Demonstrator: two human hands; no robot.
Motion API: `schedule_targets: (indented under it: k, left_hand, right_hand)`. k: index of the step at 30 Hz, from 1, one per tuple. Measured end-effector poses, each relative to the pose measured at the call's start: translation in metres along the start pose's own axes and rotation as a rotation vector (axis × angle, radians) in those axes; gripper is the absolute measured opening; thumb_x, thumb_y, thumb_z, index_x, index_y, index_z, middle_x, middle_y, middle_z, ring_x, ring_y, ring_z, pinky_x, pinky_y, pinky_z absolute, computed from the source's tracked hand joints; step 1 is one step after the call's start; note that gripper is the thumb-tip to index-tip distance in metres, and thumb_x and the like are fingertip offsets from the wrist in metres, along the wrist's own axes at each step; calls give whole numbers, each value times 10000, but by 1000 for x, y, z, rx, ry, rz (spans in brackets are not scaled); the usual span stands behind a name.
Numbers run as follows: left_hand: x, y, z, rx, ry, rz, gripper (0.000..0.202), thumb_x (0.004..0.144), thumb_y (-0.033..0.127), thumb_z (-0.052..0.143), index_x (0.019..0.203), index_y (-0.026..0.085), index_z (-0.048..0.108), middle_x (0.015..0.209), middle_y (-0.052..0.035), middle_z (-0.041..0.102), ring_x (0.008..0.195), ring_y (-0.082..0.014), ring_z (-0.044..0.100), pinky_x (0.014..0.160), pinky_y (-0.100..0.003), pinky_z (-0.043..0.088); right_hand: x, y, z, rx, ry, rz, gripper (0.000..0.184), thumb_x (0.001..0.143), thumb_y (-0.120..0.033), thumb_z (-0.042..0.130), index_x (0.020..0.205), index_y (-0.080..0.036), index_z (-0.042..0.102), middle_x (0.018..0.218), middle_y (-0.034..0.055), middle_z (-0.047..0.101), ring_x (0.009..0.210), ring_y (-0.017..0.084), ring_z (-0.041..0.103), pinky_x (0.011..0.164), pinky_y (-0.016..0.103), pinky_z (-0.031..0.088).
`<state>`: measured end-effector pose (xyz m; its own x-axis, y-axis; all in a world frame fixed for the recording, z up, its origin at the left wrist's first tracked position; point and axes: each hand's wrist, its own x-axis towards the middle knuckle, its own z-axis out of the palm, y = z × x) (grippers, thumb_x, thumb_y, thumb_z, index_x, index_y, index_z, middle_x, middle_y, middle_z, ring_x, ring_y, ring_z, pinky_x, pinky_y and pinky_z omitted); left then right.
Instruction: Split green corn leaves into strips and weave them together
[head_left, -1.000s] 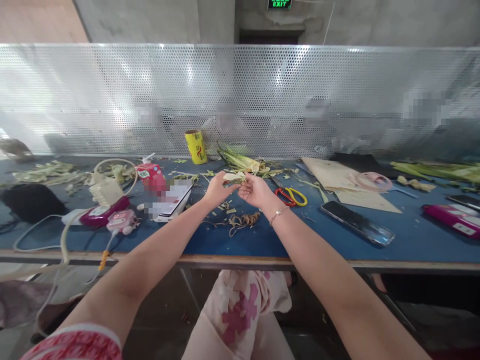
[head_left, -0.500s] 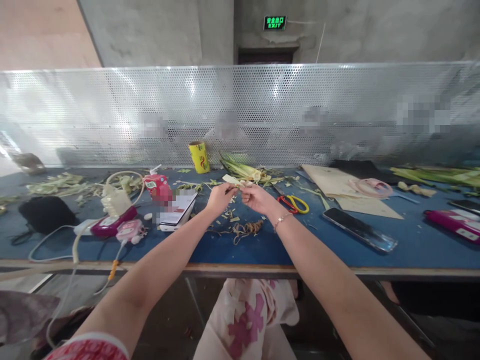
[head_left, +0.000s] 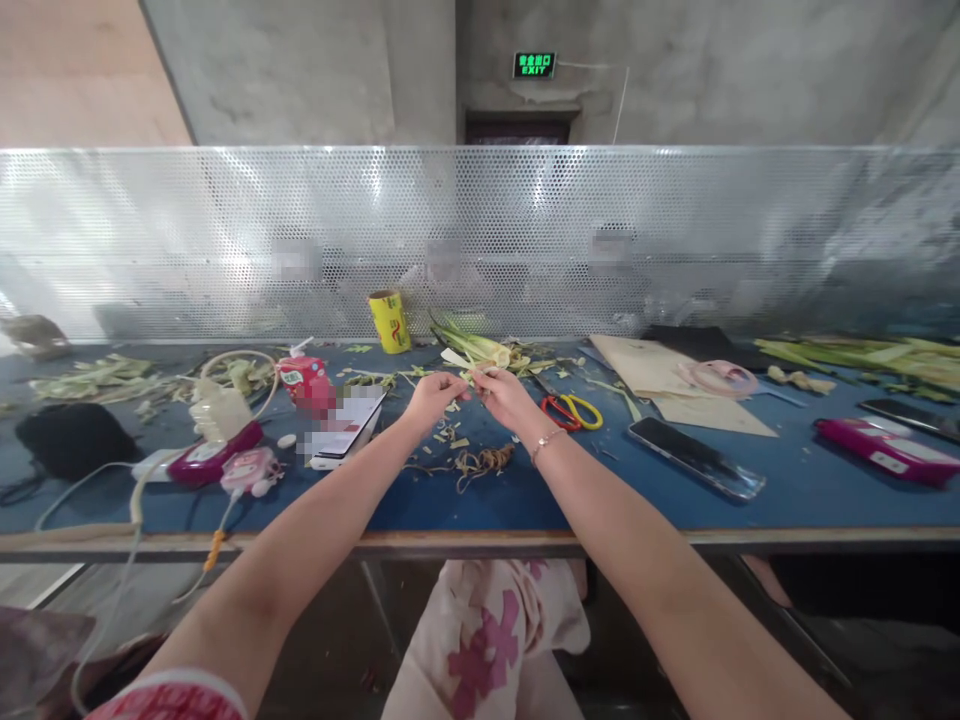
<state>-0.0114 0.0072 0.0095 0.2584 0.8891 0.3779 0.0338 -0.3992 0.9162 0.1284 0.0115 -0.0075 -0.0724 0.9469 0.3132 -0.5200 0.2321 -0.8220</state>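
My left hand point(head_left: 432, 396) and my right hand point(head_left: 504, 396) meet above the blue table point(head_left: 525, 490), both pinching a pale strip of leaf point(head_left: 459, 362) between their fingertips. A bracelet sits on my right wrist. Below the hands lies a brown tangle of dried fibre point(head_left: 480, 462) among small leaf scraps. Green leaf stalks point(head_left: 472, 346) are piled just behind the hands.
Red-and-yellow scissors point(head_left: 571, 410) and a phone point(head_left: 696, 458) lie to the right, with a cardboard sheet point(head_left: 675, 380) and a pink device point(head_left: 888, 452). On the left are a white phone point(head_left: 346, 426), a red carton point(head_left: 307, 378), cables and a black pouch point(head_left: 73, 440). A yellow roll point(head_left: 390, 322) stands by the perforated metal screen point(head_left: 480, 240).
The view has tilted up a little, so the table sits lower in the picture. Both hands stay together on the leaf strip, working it slightly.
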Motion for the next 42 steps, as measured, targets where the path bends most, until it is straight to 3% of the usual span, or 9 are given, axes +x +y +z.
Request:
schedule_targets:
  k: [4,9,16,23,28,35,38,42]
  left_hand:
    - [-1,1,5,-123,5,-44,217,637,307,719,580,133,603,556,-29,630,553,-100,526,645,-257,425]
    - [-1,-2,6,-184,28,-67,222,605,299,739,573,132,595,552,-25,628,549,-97,531,643,-255,429]
    - [-1,-10,3,-237,-26,-155,170,642,266,700,681,110,645,589,-30,638,550,-94,541,593,-235,404]
    - [-2,-7,1,-310,-100,-173,177,656,253,721,708,99,652,549,-4,586,489,-60,484,505,-197,363]
    - [-5,0,0,-446,-172,-253,180,674,237,730,661,108,604,534,5,561,454,-34,463,448,-147,354]
    - [-3,3,0,-746,-264,-418,60,744,75,624,695,95,596,564,-6,566,475,-29,499,559,-158,466]
    - [-2,1,-2,-727,-268,-407,50,744,89,632,703,98,603,569,-11,577,480,-35,509,560,-167,463]
    - [1,-5,0,-513,-192,-265,136,695,199,711,687,103,615,601,-31,618,517,-63,539,536,-185,430]
  right_hand:
    - [-1,-3,3,-19,43,-45,229,546,-253,782,579,-173,570,579,-53,505,564,64,428,549,213,367]
    - [0,-2,2,-39,4,-83,237,577,-266,772,563,-167,558,604,-53,503,569,53,423,559,205,363]
    - [-8,0,4,-142,-172,-9,219,604,-310,757,701,-171,619,630,-37,568,610,91,486,631,249,416]
    - [-12,-9,6,-145,-277,24,175,653,-309,727,668,-169,624,616,-14,575,603,108,516,640,270,439]
    - [-12,-7,8,-89,-237,-24,201,639,-317,737,653,-181,589,591,-20,560,570,116,515,601,278,450]
    - [-13,-5,13,76,-185,-16,237,629,-305,761,700,-195,564,577,-41,545,531,103,504,550,259,471]
    - [-12,-6,13,62,-194,-21,246,625,-319,765,694,-198,563,571,-40,539,525,103,498,529,258,464]
    - [-5,-2,7,-67,-231,-21,230,640,-344,744,680,-184,583,577,-33,536,532,97,478,558,269,454]
